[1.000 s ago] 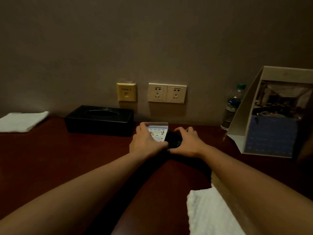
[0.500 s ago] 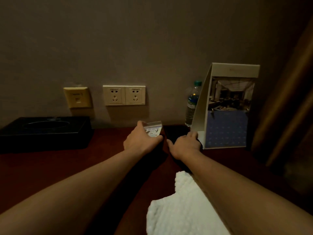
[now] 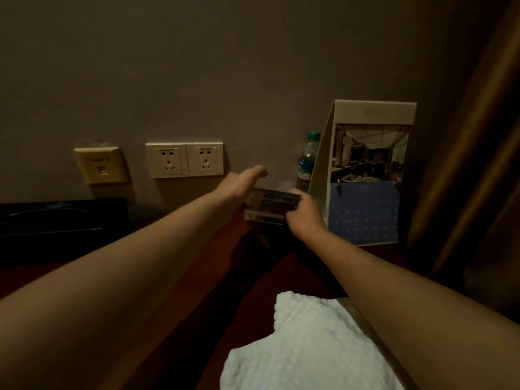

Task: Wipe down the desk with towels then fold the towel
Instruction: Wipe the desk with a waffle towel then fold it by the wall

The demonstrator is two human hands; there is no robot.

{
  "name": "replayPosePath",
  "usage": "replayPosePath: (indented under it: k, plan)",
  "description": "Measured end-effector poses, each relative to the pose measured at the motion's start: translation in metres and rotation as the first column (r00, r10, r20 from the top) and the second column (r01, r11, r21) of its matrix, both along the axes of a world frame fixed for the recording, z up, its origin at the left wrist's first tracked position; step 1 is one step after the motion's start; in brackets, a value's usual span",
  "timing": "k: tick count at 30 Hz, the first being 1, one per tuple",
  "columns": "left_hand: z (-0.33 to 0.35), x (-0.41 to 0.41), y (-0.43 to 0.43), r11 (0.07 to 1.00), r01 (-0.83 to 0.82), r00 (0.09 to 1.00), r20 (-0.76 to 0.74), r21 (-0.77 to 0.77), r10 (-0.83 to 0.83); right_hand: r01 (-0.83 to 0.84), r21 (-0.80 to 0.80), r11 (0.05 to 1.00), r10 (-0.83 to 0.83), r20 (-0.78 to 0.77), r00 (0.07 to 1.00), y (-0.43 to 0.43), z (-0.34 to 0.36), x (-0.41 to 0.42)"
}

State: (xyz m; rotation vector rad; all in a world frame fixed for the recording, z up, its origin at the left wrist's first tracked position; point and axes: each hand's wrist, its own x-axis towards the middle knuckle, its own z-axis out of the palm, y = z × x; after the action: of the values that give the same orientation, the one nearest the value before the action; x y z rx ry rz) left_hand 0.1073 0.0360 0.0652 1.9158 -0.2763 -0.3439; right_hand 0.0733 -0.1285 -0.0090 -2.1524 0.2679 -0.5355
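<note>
Now, both arms are out over the desk (image 3: 275,274), and neither is on the towel (image 3: 304,347). The right grip (image 3: 304,213) has its fingers curled round the right end of a small dark card stand (image 3: 270,202), which looks lifted off the wood. The left grip (image 3: 242,184) sits at the stand's other end with its fingers reaching out straight toward the wall, with no curl round anything that I can make out.

Just right of the right grip stands a tall tent card (image 3: 365,175), with a water bottle (image 3: 306,164) tucked behind its edge. Well off to the left of the left grip lies a black tissue box (image 3: 56,218).

And here's what matters. The white towel lies back toward the body from both grips, bunched on the near part of the desk, touching or just under the right forearm. Its long axis runs roughly along that forearm, near edge to far. So the right arm is plainly the nearer one, while the left would have to cross over.

My read is that this is clearing clutter ahead of wiping. The stand needs setting down first. Then the right grip draws straight back to the towel.
</note>
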Motion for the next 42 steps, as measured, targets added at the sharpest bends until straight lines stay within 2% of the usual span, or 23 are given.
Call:
replayPosePath:
  k: [3, 5, 7, 9, 12, 14, 17, 22, 25, 27, 29, 30, 32, 34, 36, 39, 40, 42]
  plan:
    - [-0.015, -0.001, 0.002, 0.994, 0.108, 0.993, 0.054, 0.022, -0.109, 0.068, 0.117, 0.991, -0.066, -0.026, 0.997, -0.009, 0.003, 0.007]
    - [-0.035, 0.004, -0.002, 0.985, 0.162, 0.985, 0.062, -0.056, -0.159, 0.139, 0.119, 0.983, -0.136, -0.033, 0.99, -0.009, 0.001, 0.012]
    - [-0.049, 0.005, -0.008, 0.978, 0.14, 0.989, 0.071, -0.156, -0.13, 0.185, 0.122, 0.975, -0.181, -0.041, 0.983, -0.008, 0.003, 0.015]
    - [-0.059, 0.004, -0.015, 0.982, 0.138, 0.988, 0.081, -0.127, -0.128, 0.207, 0.105, 0.973, -0.2, -0.078, 0.977, -0.007, 0.004, 0.017]
    - [-0.075, 0.0, -0.022, 0.986, 0.163, 0.986, 0.022, -0.032, -0.163, 0.18, 0.094, 0.979, -0.164, -0.161, 0.973, -0.006, -0.001, 0.02]
    - [-0.085, -0.005, -0.023, 0.978, 0.2, 0.979, -0.014, -0.052, -0.201, 0.124, 0.116, 0.985, -0.094, -0.231, 0.968, -0.005, -0.007, 0.022]
    - [-0.09, -0.005, -0.021, 0.981, 0.186, 0.982, -0.01, -0.061, -0.186, 0.116, 0.068, 0.991, -0.089, -0.307, 0.948, -0.004, -0.012, 0.017]
    - [-0.078, -0.03, -0.009, 0.983, 0.151, 0.988, -0.023, -0.106, -0.154, 0.15, 0.039, 0.988, -0.133, -0.283, 0.95, 0.0, -0.005, 0.001]
    - [-0.066, -0.073, -0.001, 0.986, 0.143, 0.989, 0.055, -0.09, -0.138, 0.196, 0.049, 0.979, -0.179, -0.24, 0.954, 0.007, 0.002, -0.024]
    - [-0.062, -0.105, 0.009, 0.996, 0.089, 0.976, 0.2, -0.003, -0.086, 0.204, 0.063, 0.977, -0.188, -0.2, 0.962, 0.017, 0.01, -0.061]
    - [-0.064, -0.146, 0.02, 0.996, 0.08, 0.949, 0.303, 0.039, -0.088, 0.105, -0.036, 0.994, -0.11, -0.175, 0.978, 0.026, 0.015, -0.111]
    - [-0.071, -0.167, 0.022, 0.99, 0.134, 0.936, 0.323, 0.043, -0.141, 0.033, -0.118, 0.992, -0.055, -0.189, 0.98, 0.031, 0.017, -0.138]
    - [-0.087, -0.217, 0.026, 0.953, 0.289, 0.907, 0.293, 0.087, -0.302, -0.094, -0.325, 0.941, -0.014, -0.315, 0.949, 0.042, 0.016, -0.195]
    - [-0.106, -0.251, 0.031, 0.88, 0.358, 0.821, 0.344, 0.311, -0.456, -0.2, -0.486, 0.851, -0.047, -0.45, 0.892, 0.05, 0.003, -0.24]
    - [-0.115, -0.258, 0.035, 0.791, 0.315, 0.76, 0.36, 0.525, -0.541, -0.215, -0.449, 0.867, -0.02, -0.463, 0.886, 0.055, -0.013, -0.268]
    - [-0.112, -0.26, 0.044, 0.694, 0.277, 0.74, 0.314, 0.664, -0.595, -0.007, -0.208, 0.978, -0.049, -0.26, 0.964, 0.065, -0.027, -0.294]
    - [-0.113, -0.259, 0.047, 0.687, 0.259, 0.74, 0.318, 0.679, -0.593, 0.038, -0.206, 0.978, -0.085, -0.224, 0.971, 0.07, -0.031, -0.3]
    - [-0.115, -0.262, 0.058, 0.674, 0.232, 0.739, 0.324, 0.701, -0.591, 0.001, -0.376, 0.926, -0.126, -0.308, 0.943, 0.08, -0.039, -0.314]
